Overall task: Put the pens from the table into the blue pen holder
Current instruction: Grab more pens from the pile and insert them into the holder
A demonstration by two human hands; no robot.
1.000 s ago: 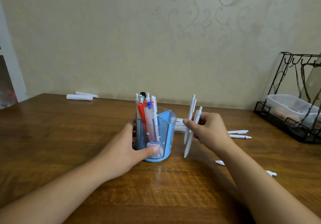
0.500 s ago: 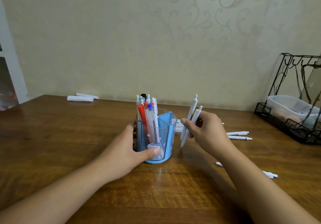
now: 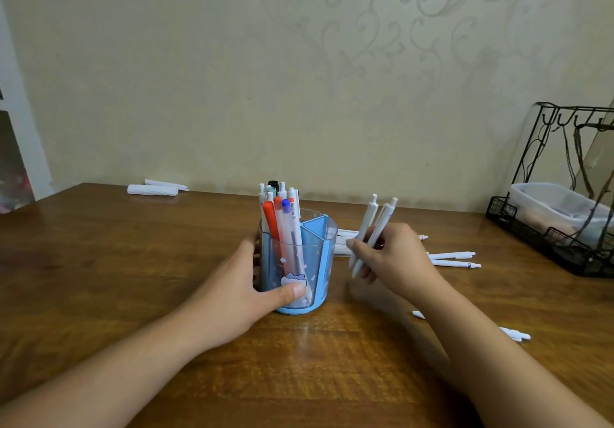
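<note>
Resting on brown wooden surface against patterned beige wall: blue pen holder, left hand wrapped around it. Right hand clamped on two white pens just right of holder, long axes near upright, clicker ends up, tilted right.

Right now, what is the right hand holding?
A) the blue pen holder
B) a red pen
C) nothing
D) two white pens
D: the right hand pinches two white pens, tilted, beside the blue pen holder, which the left hand steadies.
</note>
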